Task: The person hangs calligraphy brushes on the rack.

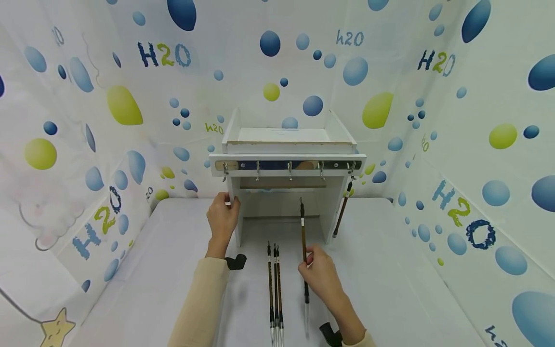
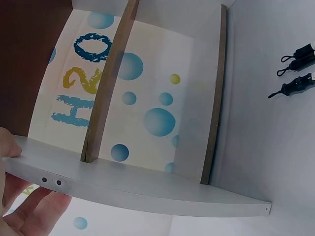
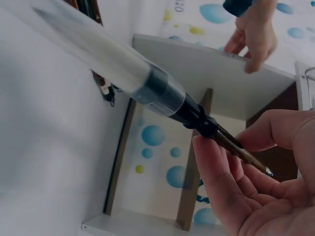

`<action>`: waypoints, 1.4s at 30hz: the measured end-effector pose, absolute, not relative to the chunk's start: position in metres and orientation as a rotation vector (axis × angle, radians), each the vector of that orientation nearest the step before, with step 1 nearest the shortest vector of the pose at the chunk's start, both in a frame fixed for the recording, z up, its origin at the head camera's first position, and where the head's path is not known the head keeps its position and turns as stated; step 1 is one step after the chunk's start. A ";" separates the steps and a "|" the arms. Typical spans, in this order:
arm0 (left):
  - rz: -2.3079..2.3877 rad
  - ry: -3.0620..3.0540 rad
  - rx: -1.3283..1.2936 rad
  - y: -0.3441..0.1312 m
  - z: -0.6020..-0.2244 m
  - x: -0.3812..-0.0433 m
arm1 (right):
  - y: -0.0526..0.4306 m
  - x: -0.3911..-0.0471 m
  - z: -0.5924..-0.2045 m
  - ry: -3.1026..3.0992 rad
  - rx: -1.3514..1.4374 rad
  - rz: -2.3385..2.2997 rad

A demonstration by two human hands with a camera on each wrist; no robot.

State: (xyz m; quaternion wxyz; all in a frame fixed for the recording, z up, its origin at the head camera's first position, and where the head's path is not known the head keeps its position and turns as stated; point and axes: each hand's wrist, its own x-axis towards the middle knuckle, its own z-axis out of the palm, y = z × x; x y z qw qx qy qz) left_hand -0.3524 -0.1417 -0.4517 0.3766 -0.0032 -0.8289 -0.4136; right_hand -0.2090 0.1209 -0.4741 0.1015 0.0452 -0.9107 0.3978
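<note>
Loose brushes: three capped brushes (image 1: 276,289) lie side by side on the table (image 1: 373,279), caps toward its near edge, loops toward its far edge; judged as work left.
Brush in hand: the right grip (image 1: 322,277) pinches a fourth brush (image 1: 303,233) by the shaft, right of those three, its loop pointing toward the table's far edge; it seems mid-step, not yet hung.
Side panel: the left grip (image 1: 223,217) pinches the left side panel (image 2: 147,189) between thumb and fingers, apparently steadying it.
Rack: the white rack (image 1: 288,156) stands near the middle of the table's far edge, between both far corners.
Hanging brush: a fifth brush (image 1: 342,210) hangs by its loop from the rightmost hook (image 1: 351,167), toward the table's far right corner; judged the only one done.
Brush count: five; three lying, one held, one hanging.
Hook count: five; one taken, four bare hooks (image 1: 290,170).
Hand count: two, both occupied.
</note>
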 end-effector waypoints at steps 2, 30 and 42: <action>-1.058 -2.122 -0.009 -0.142 -0.452 -0.352 | 0.122 -0.208 -0.472 -2.672 0.132 1.170; -1.062 -2.138 0.004 -0.143 -0.453 -0.353 | 0.141 -0.212 -0.437 -2.461 0.108 1.113; -1.041 -2.129 -0.018 -0.143 -0.454 -0.353 | 0.141 -0.218 -0.434 -2.441 0.157 1.082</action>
